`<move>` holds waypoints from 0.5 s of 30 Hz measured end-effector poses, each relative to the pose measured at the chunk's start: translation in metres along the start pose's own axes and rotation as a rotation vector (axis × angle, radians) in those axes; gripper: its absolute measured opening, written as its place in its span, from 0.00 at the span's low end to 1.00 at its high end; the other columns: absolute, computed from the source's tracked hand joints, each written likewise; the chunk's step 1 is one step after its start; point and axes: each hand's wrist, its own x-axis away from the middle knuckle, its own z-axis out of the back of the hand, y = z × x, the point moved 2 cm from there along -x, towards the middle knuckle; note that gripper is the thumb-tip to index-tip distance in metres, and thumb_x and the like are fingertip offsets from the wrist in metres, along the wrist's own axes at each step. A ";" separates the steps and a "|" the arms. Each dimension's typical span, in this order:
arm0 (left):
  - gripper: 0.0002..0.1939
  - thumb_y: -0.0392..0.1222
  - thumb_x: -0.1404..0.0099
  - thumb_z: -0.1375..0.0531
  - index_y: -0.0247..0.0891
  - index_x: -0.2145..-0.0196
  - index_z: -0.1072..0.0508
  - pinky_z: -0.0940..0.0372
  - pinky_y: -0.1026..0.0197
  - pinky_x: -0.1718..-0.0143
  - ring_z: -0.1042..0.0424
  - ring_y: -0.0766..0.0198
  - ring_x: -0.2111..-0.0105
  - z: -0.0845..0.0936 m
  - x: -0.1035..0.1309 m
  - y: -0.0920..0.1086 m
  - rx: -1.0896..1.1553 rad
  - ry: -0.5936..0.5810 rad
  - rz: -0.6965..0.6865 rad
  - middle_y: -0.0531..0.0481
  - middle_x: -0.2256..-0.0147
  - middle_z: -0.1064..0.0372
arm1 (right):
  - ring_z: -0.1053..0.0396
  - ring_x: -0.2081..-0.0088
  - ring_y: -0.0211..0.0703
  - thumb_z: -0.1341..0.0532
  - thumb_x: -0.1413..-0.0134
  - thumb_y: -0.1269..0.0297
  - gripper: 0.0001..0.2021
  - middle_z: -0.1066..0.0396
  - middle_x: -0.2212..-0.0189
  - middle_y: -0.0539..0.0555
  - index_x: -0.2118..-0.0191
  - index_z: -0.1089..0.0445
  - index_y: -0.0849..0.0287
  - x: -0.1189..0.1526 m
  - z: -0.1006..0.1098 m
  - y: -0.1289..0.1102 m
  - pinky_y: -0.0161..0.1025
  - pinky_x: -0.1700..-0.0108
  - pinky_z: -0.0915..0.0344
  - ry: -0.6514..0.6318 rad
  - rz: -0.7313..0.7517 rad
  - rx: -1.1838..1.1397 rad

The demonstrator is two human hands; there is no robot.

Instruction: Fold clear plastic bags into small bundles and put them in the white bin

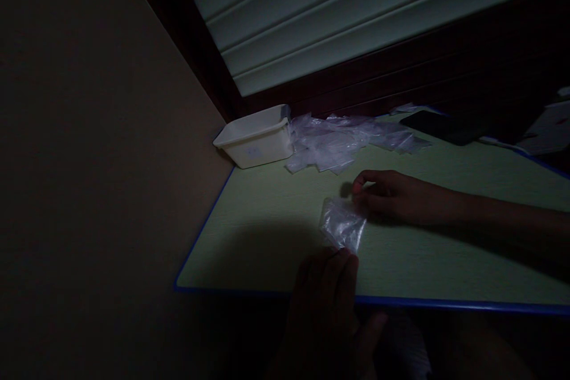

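Note:
A small clear plastic bag (pixel 342 225) lies flat on the pale green tabletop, wrinkled and shiny. My right hand (pixel 396 196) reaches in from the right, its fingers curled together at the bag's upper right corner; the exact hold on the film is hard to see in the dim light. At the near edge of the table, my left hand (pixel 327 285) rests its outstretched fingers on the bag's lower end, with the thumb apart below the table edge.
Many clear plastic bags (pixel 332 139) lie in a spread pile at the back. Left of them stands a white plastic bin (pixel 262 145) beside the wall. A dark flat object (pixel 440 126) lies at the back right, near papers (pixel 545 130). Blue edging (pixel 463 306) borders the table.

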 end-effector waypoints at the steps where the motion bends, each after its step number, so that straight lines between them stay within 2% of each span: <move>1: 0.28 0.48 0.40 0.38 0.29 0.47 0.34 0.32 0.46 0.51 0.33 0.50 0.51 0.000 0.000 0.000 -0.003 -0.002 0.001 0.37 0.51 0.31 | 0.45 0.81 0.32 0.40 0.46 0.54 0.15 0.35 0.78 0.46 0.58 0.38 0.58 -0.001 -0.001 0.001 0.32 0.80 0.49 -0.003 -0.001 -0.016; 6: 0.26 0.48 0.39 0.39 0.29 0.47 0.34 0.32 0.46 0.53 0.32 0.49 0.51 0.001 -0.001 0.000 -0.005 -0.003 -0.013 0.38 0.51 0.30 | 0.41 0.79 0.33 0.37 0.50 0.58 0.15 0.32 0.78 0.48 0.59 0.36 0.59 -0.003 0.000 0.005 0.32 0.78 0.45 0.075 0.049 0.088; 8: 0.26 0.48 0.39 0.40 0.28 0.47 0.34 0.32 0.46 0.52 0.32 0.49 0.51 0.001 -0.001 0.000 -0.006 0.001 -0.027 0.37 0.51 0.30 | 0.41 0.79 0.34 0.37 0.50 0.58 0.14 0.32 0.78 0.48 0.60 0.34 0.60 -0.004 0.002 0.005 0.32 0.78 0.45 0.101 0.027 0.092; 15: 0.28 0.49 0.39 0.39 0.30 0.46 0.34 0.33 0.44 0.51 0.33 0.49 0.51 -0.004 0.002 -0.001 0.006 0.006 0.010 0.39 0.50 0.31 | 0.42 0.79 0.34 0.39 0.48 0.54 0.14 0.35 0.80 0.48 0.64 0.27 0.61 -0.004 -0.001 0.000 0.34 0.77 0.46 0.025 -0.077 0.027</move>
